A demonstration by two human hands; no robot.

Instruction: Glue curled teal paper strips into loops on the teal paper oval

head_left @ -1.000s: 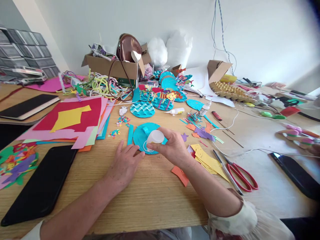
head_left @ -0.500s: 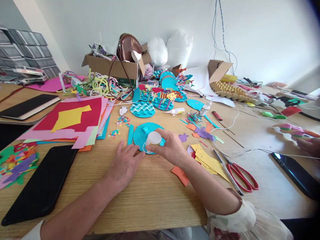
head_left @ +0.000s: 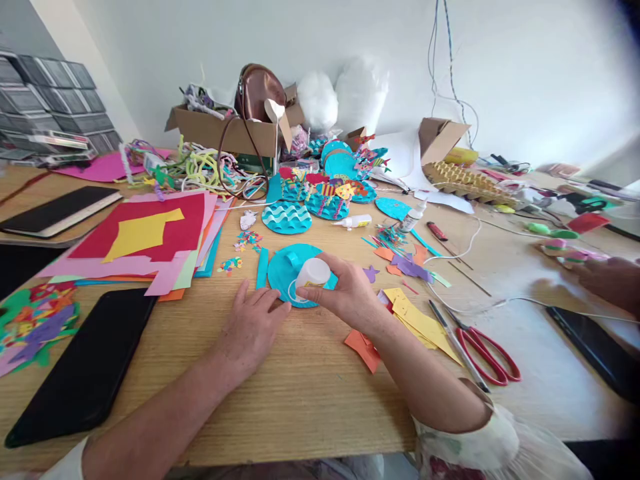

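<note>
In my right hand (head_left: 345, 287) is a small white glue bottle (head_left: 315, 272), tipped so its base faces me, over a blue round paper disc (head_left: 283, 267). A curved white line, perhaps glue, shows on the disc by my thumb. A short blue paper loop (head_left: 291, 260) stands on the disc. My left hand (head_left: 255, 323) lies with fingers spread on the table, fingertips at the disc's near left edge. Left of the disc is a blue paper strip (head_left: 262, 268). The bottle's tip is hidden.
Coloured paper sheets (head_left: 195, 233) and a black tablet-like slab (head_left: 85, 367) lie left. To the right are yellow paper scraps (head_left: 420, 320), red-handled scissors (head_left: 487, 353), a pen (head_left: 457, 343) and a phone (head_left: 590, 347). Another person's hand (head_left: 610, 280) is at the far right.
My right hand and the bottle have shifted slightly right along the disc. My left hand has stayed in place. The other person's hand has moved left.
</note>
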